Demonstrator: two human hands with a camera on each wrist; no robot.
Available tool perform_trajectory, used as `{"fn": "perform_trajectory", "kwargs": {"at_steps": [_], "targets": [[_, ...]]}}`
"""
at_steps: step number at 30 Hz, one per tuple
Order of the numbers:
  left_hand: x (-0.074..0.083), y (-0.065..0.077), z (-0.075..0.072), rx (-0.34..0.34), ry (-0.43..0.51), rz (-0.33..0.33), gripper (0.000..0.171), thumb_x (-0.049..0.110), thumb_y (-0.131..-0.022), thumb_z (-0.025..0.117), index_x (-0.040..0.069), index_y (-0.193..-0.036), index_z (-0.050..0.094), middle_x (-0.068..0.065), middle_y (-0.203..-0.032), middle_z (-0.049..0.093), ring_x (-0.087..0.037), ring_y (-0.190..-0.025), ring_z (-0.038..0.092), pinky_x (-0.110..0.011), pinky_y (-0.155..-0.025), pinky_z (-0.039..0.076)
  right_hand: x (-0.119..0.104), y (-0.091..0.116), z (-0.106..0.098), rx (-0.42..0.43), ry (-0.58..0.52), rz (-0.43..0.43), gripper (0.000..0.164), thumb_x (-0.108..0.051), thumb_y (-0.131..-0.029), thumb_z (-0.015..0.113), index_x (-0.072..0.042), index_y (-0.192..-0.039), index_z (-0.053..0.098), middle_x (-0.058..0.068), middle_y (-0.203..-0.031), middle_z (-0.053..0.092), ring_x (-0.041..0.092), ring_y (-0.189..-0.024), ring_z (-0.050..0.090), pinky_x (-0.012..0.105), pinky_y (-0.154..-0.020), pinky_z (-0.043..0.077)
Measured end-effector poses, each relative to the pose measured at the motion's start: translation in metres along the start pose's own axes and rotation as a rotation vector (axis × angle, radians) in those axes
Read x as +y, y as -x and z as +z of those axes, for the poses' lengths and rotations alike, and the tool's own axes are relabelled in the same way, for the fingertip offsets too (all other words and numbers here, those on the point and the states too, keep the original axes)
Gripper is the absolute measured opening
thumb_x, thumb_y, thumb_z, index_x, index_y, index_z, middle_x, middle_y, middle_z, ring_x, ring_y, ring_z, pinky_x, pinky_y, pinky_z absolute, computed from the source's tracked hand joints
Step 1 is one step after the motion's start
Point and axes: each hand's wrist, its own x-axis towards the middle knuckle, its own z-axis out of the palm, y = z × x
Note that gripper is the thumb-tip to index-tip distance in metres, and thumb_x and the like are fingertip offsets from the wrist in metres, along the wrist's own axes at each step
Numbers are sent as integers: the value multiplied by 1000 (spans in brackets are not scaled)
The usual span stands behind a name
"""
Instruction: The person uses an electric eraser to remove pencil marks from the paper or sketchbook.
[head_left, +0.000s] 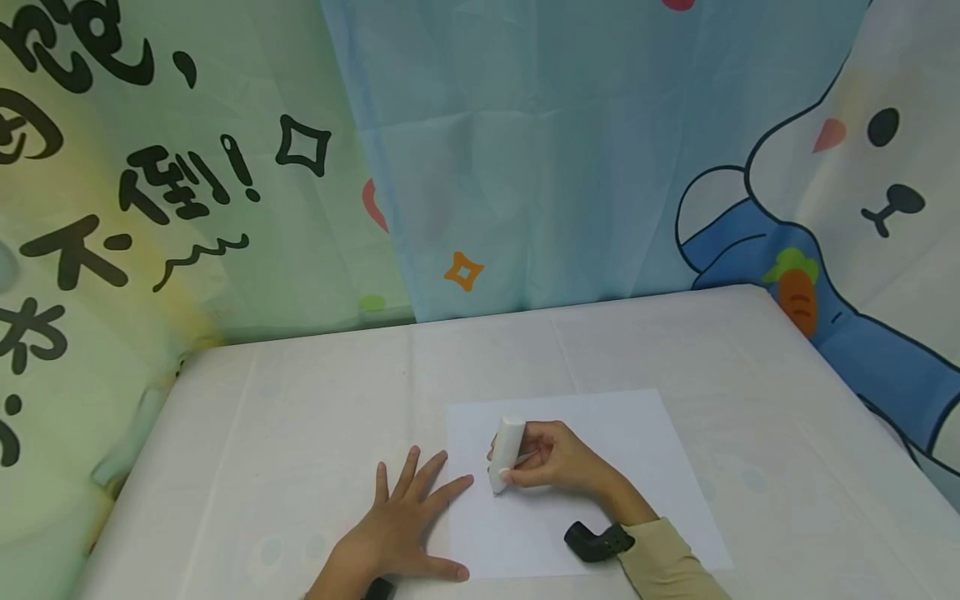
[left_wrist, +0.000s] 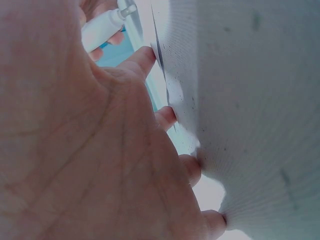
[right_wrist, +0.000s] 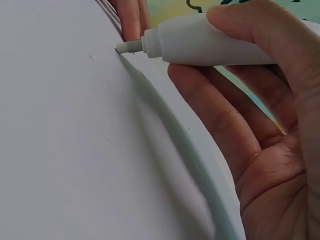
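A white electric eraser (head_left: pixel 508 446), thick-bodied with a narrow pale tip, is held by my right hand (head_left: pixel 564 460) between thumb and fingers. In the right wrist view the tip of the eraser (right_wrist: pixel 200 40) meets the white paper (right_wrist: pixel 50 125), where a few faint marks and small dark specks show. The sheet of paper (head_left: pixel 622 425) lies flat under my right hand. My left hand (head_left: pixel 401 529) rests palm down with fingers spread, its thumb and index fingertip at the paper's left edge. From the left wrist view, the fingertips (left_wrist: pixel 215 222) touch the surface.
A white cloth (head_left: pixel 300 417) covers the table. Behind it hangs a printed curtain (head_left: pixel 525 167) in green and blue, with a cartoon animal (head_left: pixel 840 192) at the right. A black wrist device (head_left: pixel 596 542) sits by the right sleeve (head_left: pixel 667 558).
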Motion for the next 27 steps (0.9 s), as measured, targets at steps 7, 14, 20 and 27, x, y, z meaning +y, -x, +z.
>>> {"fn": "perform_trajectory", "kwargs": {"at_steps": [7, 14, 20, 27], "targets": [[-1, -1, 0, 2, -2, 2, 98, 67, -69, 74, 30, -151, 34, -12, -160, 21, -45, -148, 4, -76, -106, 4, 0, 0, 0, -19, -25, -6, 36, 9, -80, 72, 20, -110, 57, 38, -103, 63, 9, -95, 69, 35, -75, 58], [-1, 0, 0, 6, -4, 4, 98, 66, -68, 75, 31, -150, 35, -11, -160, 22, -45, -148, 5, -75, -106, 5, 0, -1, 0, -36, -35, -5, 37, 8, -80, 72, 20, -111, 56, 37, -103, 63, 9, -95, 69, 34, -76, 58], [-1, 0, 0, -1, 4, 1, 98, 67, -69, 74, 30, -151, 34, -11, -161, 21, -44, -148, 4, -75, -106, 4, 0, 0, 1, -29, -30, 6, 36, 9, -80, 72, 20, -110, 57, 38, -103, 63, 9, -93, 70, 34, -75, 58], [-1, 0, 0, -1, 8, 15, 98, 66, -69, 74, 29, -151, 34, -12, -160, 21, -46, -147, 4, -76, -106, 4, -1, 0, 0, 22, 19, 16, 36, 7, -80, 73, 17, -111, 58, 35, -105, 64, 8, -94, 69, 33, -76, 58]]}}
